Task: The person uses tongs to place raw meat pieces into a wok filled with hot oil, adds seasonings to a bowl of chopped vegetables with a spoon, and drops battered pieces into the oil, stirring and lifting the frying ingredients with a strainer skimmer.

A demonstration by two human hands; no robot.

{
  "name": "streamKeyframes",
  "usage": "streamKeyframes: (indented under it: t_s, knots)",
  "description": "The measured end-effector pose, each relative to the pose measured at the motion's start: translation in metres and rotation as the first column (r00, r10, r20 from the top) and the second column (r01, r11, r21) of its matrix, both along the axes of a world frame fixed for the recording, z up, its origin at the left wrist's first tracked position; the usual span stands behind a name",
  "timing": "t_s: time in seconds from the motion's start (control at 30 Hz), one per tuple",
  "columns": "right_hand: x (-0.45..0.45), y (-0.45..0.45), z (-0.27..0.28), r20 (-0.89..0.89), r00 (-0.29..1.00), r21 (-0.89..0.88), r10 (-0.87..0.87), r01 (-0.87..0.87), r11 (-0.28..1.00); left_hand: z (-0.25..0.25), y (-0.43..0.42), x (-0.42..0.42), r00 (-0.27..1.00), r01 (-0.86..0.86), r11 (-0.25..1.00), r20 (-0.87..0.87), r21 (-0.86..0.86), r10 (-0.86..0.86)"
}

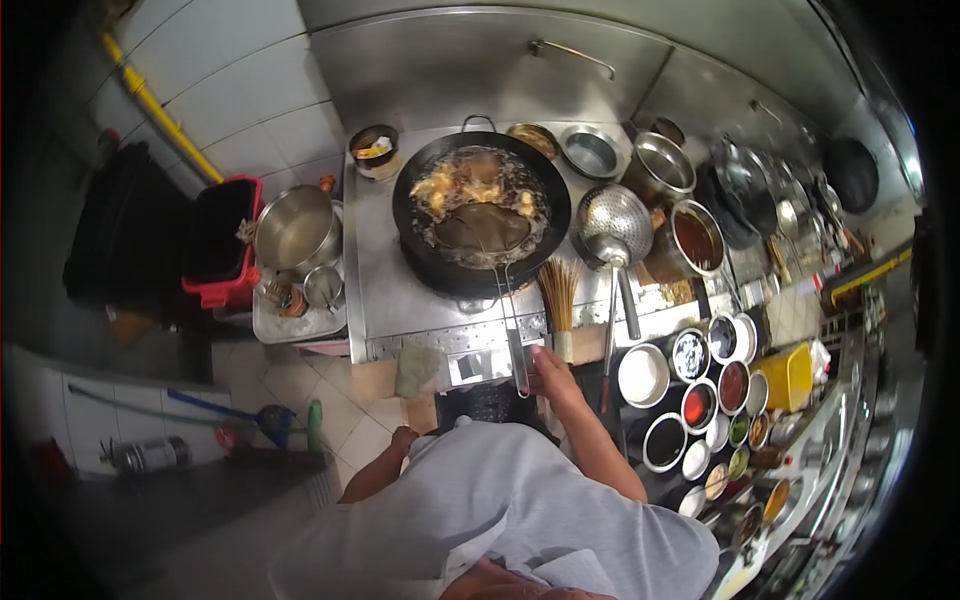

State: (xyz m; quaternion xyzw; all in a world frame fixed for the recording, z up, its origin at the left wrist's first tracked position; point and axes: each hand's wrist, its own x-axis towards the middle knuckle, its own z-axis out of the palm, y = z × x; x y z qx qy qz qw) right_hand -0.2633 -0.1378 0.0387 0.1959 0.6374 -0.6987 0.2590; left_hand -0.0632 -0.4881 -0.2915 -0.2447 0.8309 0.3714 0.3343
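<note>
A black wok [408, 205] of bubbling oil stands on the steel stove, with golden, battered-looking pieces [437, 188] frying at its back. The dark round head of a wire skimmer [485, 228] lies in the oil at the front of the wok. Its long handle points toward me, and my right hand [550, 376] is closed at the handle's end. My left hand [403, 440] hangs low beside my body, near the stove's front edge and below a folded cloth [417, 369]. Its fingers are too small and partly hidden to make out.
Right of the wok are a bamboo brush [560, 300], a perforated ladle [614, 222] and a pot of reddish-brown sauce [697, 238]. Several seasoning containers [643, 375] stand at the right. At the left are a large steel pot [297, 232] and a red-rimmed bin [222, 240].
</note>
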Motion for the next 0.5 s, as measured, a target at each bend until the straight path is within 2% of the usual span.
streamKeyframes:
  t_s: [0.03,0.07,0.1,0.17,0.2,0.27,0.3,0.33,0.37,0.4,0.5]
  knots:
    - [0.007,0.005,0.002,0.003,0.999,-0.003,-0.037,0.037,0.999,-0.003,-0.006,-0.002,0.999,0.041,0.999,-0.010,0.011,-0.041]
    - [0.017,0.010,0.012,0.018,0.987,-0.024,-0.159,0.159,0.987,-0.005,-0.020,-0.005,0.857,0.480,0.874,-0.175,-0.074,-0.485]
    - [0.027,0.017,0.016,0.033,0.959,-0.043,-0.282,0.284,0.958,-0.009,-0.027,-0.010,0.835,0.519,0.852,-0.170,-0.071,-0.523]
    - [0.058,0.037,-0.003,-0.076,0.891,-0.032,-0.448,0.447,0.894,0.001,-0.033,-0.025,0.738,0.675,0.738,0.039,-0.009,-0.674]
    - [0.077,0.048,-0.010,-0.102,0.850,0.010,-0.516,0.520,0.854,0.006,-0.035,-0.029,0.699,0.715,0.699,0.043,-0.005,-0.714]
    - [0.116,0.071,-0.020,-0.129,0.757,0.053,-0.640,0.650,0.758,0.013,-0.036,-0.045,0.818,0.505,0.824,0.164,0.258,-0.552]
    - [0.140,0.083,-0.029,-0.066,0.661,0.045,-0.747,0.750,0.660,0.010,-0.036,-0.048,0.768,0.571,0.778,0.165,0.261,-0.619]
    - [0.168,0.093,-0.038,-0.003,0.536,0.040,-0.844,0.843,0.536,0.008,-0.037,-0.054,0.491,0.867,0.489,-0.002,0.096,-0.871]
    - [0.193,0.101,-0.050,-0.008,0.445,0.039,-0.895,0.895,0.445,0.004,-0.037,-0.060,0.144,0.968,0.163,-0.112,-0.192,-0.983]
    - [0.218,0.109,-0.063,-0.012,0.359,0.011,-0.933,0.933,0.359,0.002,-0.035,-0.068,0.068,0.972,0.096,-0.131,-0.216,-0.989]
    - [0.285,0.120,-0.066,-0.008,0.092,0.025,-0.996,0.995,0.092,0.011,-0.014,-0.094,0.214,0.974,0.217,-0.059,-0.060,-0.975]
